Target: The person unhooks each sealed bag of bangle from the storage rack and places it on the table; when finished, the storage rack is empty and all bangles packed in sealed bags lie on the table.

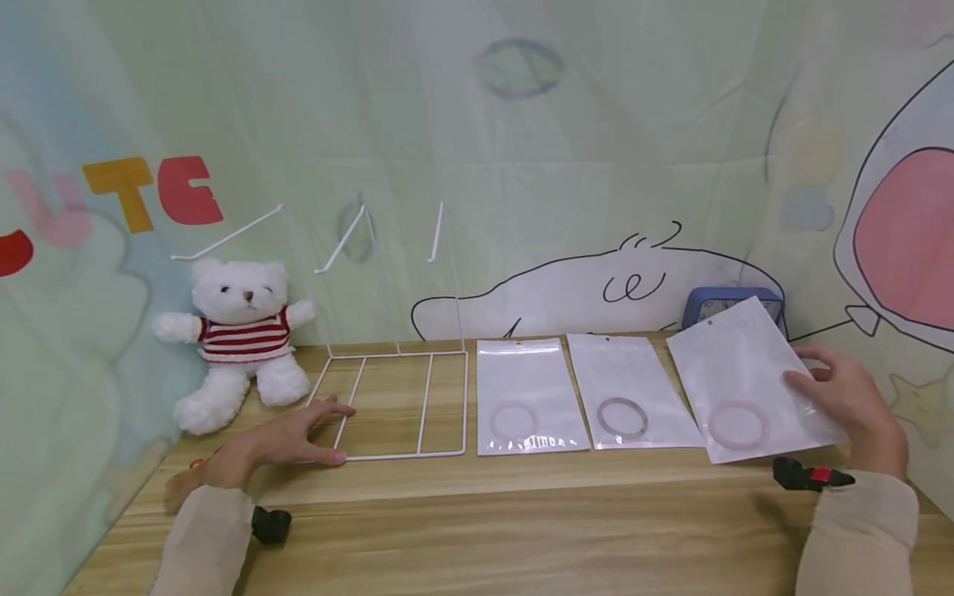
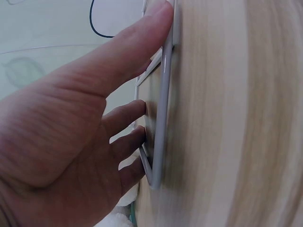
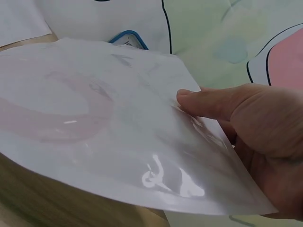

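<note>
My right hand (image 1: 842,393) pinches the right edge of a white zip bag (image 3: 142,146), thumb on its front face and fingers behind. Through the bag's clear front shows a pale pink bangle (image 1: 738,425). The bag is tilted, its upper part overlapping a blue device in the head view. A white wire display rack (image 1: 402,456) with three upper prongs stands left of centre. My left hand (image 1: 294,434) rests at the front left corner of the rack's base, thumb along the front wire and fingers spread over the left part.
Two more zip bags lie side by side, the left one (image 1: 525,377) with a pale bangle, the middle one (image 1: 629,372) with a darker bangle. A white teddy bear (image 1: 242,335) in a striped shirt sits behind my left hand. The blue device (image 1: 701,304) stands by the printed curtain.
</note>
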`<state>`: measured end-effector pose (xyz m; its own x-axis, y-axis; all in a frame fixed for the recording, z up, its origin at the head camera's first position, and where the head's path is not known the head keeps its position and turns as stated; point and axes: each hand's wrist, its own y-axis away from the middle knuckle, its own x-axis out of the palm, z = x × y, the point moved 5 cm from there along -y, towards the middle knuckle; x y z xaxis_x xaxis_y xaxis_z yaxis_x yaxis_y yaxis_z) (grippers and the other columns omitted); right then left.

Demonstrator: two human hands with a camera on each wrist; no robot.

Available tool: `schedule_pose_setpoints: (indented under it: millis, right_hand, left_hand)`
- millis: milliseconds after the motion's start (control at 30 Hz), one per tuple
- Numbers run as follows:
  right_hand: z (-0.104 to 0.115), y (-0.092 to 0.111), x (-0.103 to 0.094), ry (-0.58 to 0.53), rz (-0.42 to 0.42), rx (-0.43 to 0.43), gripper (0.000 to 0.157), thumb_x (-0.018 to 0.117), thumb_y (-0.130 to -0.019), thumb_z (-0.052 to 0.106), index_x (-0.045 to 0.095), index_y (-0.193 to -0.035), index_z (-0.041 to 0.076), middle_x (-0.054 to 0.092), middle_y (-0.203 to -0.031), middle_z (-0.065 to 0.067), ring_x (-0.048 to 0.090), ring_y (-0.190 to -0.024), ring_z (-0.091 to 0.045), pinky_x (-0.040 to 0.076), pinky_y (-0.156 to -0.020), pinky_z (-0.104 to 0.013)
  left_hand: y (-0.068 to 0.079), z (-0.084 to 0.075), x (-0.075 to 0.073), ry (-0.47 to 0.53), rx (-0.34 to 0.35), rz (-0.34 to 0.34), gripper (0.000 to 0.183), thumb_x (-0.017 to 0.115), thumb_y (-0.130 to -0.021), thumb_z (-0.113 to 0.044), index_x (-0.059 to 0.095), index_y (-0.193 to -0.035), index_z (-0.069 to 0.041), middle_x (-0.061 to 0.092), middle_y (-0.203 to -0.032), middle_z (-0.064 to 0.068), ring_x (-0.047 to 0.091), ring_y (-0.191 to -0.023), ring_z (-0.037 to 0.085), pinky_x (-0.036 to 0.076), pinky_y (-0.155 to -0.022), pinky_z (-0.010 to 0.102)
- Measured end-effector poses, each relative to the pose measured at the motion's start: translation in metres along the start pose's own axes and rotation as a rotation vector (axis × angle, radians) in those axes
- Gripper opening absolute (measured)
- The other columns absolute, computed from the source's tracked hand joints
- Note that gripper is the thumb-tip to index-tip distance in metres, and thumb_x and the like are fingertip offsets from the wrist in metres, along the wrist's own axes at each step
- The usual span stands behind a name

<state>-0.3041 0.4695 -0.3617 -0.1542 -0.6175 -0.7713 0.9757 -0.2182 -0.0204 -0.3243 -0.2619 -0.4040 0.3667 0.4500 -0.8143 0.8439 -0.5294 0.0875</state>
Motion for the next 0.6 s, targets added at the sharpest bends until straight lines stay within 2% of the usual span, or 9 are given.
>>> schedule_pose_setpoints:
  millis: [133,300,433,600]
  right_hand:
    - [-0.006,-0.002,0.002,0.013,0.025,0.035,0.073,0.058,-0.102,0.035,0.026,-0.149,-0.011,0.033,-0.133,-0.053,0.054,-0.104,-0.058,0.056,-0.072,-0.050]
    - [-0.009,0.000,0.003,0.016,0.086,0.035,0.072,0.054,-0.103,0.035,0.024,-0.149,-0.011,0.031,-0.135,-0.053,0.045,-0.111,-0.062,0.050,-0.082,-0.060]
    - [-0.011,0.001,0.005,0.009,0.118,0.049,0.069,0.053,-0.103,0.031,0.023,-0.150,-0.010,0.030,-0.135,-0.052,0.045,-0.112,-0.063,0.050,-0.081,-0.059]
    - [-0.014,0.000,0.008,0.027,0.101,0.046,0.062,0.050,-0.103,0.020,0.023,-0.150,-0.011,0.031,-0.134,-0.052,0.045,-0.111,-0.063,0.048,-0.083,-0.064]
  left_hand:
    - [0.000,0.001,0.000,0.001,-0.007,0.000,0.072,0.082,-0.083,-0.036,0.051,-0.140,-0.004,0.023,-0.151,0.043,0.015,-0.141,0.062,0.018,-0.107,0.074]
    - [0.002,0.002,-0.001,0.002,-0.006,-0.003,0.072,0.082,-0.083,-0.036,0.051,-0.140,-0.004,0.023,-0.151,0.043,0.014,-0.141,0.062,0.018,-0.107,0.074]
    - [0.002,0.001,0.000,-0.001,-0.003,0.000,0.072,0.082,-0.083,-0.035,0.051,-0.140,-0.004,0.024,-0.151,0.043,0.015,-0.140,0.062,0.019,-0.107,0.074]
    - [0.000,-0.001,0.000,-0.004,-0.005,0.000,0.071,0.081,-0.084,-0.035,0.051,-0.140,-0.004,0.024,-0.151,0.044,0.015,-0.140,0.062,0.018,-0.106,0.074]
